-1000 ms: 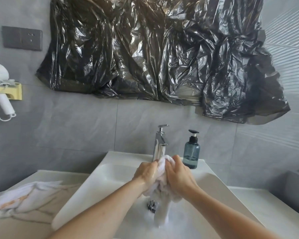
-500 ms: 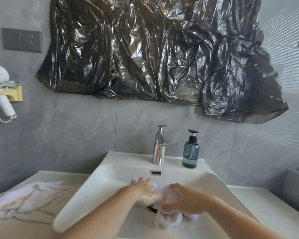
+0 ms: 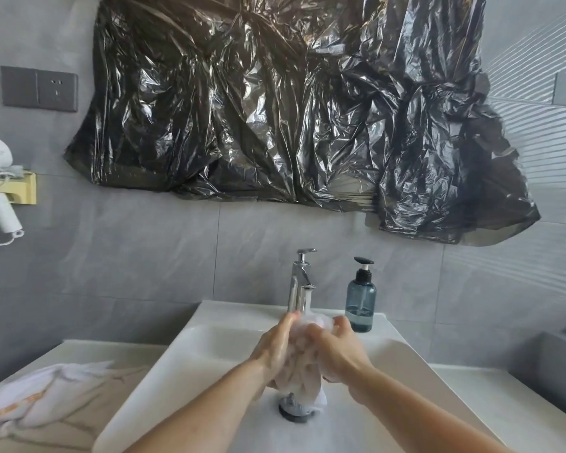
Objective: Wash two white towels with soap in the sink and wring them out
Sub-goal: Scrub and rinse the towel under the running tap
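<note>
**Lighting and picture quality, head view**

Soft daylight enters from the right, laying pale horizontal stripes on the right wall (image 3: 536, 132). The black plastic sheet (image 3: 291, 103) carries scattered specular glare. Wide-angle distortion bows the frame edges. Both hands are slightly motion-blurred; the towel on the counter (image 3: 36, 397) appears soft and smeared.

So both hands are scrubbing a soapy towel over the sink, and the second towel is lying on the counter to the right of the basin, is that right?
Not quite. The second towel lies on the counter to the left of the sink, as the head view shows. The rest holds: the left hand and right hand scrub the soapy towel over the basin.
</note>
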Demonstrator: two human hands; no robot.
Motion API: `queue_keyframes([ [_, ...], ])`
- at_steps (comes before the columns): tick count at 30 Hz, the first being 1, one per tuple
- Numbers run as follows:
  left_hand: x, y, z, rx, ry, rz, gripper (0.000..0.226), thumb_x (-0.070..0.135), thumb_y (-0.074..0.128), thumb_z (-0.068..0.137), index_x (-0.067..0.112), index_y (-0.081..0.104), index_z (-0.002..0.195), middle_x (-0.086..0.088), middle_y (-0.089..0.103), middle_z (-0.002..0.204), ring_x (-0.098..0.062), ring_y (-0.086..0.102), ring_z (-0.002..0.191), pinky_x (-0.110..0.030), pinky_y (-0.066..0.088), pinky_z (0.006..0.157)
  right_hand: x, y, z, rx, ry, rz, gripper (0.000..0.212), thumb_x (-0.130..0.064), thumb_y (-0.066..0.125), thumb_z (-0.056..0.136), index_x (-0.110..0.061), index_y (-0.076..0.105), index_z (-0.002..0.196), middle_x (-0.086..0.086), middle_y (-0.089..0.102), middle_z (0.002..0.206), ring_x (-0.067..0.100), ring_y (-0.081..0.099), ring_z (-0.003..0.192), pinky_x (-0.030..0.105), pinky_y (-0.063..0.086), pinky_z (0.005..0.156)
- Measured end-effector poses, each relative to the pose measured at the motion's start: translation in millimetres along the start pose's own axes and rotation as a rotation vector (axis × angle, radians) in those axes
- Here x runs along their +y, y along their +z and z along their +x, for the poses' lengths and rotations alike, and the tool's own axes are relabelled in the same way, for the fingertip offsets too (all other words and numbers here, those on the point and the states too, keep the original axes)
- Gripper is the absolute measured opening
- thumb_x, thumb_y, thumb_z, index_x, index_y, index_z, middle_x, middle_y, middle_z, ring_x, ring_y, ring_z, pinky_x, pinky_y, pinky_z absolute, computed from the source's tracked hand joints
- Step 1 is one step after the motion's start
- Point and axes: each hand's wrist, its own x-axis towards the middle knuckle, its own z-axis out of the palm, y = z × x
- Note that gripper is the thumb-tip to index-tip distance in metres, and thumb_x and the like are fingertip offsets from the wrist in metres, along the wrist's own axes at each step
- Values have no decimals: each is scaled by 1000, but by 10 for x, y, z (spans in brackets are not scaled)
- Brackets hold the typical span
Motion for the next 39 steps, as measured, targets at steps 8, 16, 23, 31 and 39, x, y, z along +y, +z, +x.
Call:
queue_keyframes([
  [8, -51, -4, 32, 235, 93, -33, 37, 39, 52, 97, 14, 78, 94, -7, 79, 95, -27, 73, 92, -33, 53, 73, -26, 181, -3, 109, -120, -114, 24, -47, 47, 102, -24, 49, 103, 2, 69, 92, 27, 69, 89, 47, 57, 86],
  [16, -3, 32, 104, 183, 137, 1, 52, 48, 46, 86, 14, 79, 105, -7, 78, 110, -27, 72, 105, -35, 55, 84, 48, 113, -25, 57, -143, -73, 23, -42, 48, 102, -19, 51, 105, 6, 69, 93, 30, 68, 89, 47, 56, 83],
  [23, 93, 13, -17, 195, 182, 123, 66, 54, 34, 89, 11, 74, 119, -3, 72, 117, -24, 64, 101, -32, 50, 81, 63, 198, -100, 20, -109, -86, 22, -37, 45, 106, -17, 51, 113, 2, 66, 97, 22, 66, 92, 34, 49, 74],
  [31, 63, -10, -52, 171, 174, 87, 56, 61, 34, 83, 21, 72, 95, -9, 75, 109, -30, 68, 105, -36, 52, 84, 97, 186, -114, -19, -144, 15, 18, -35, 46, 107, -18, 48, 108, 2, 65, 91, 17, 64, 79, 31, 50, 64],
  [39, -86, -14, 103, 194, 178, 127, 51, 53, 39, 107, 15, 73, 111, -11, 75, 118, -29, 68, 103, -30, 49, 81, 144, 158, -64, -35, -139, 5, 11, -28, 45, 108, -18, 48, 105, 0, 64, 89, 15, 62, 79, 29, 50, 67],
])
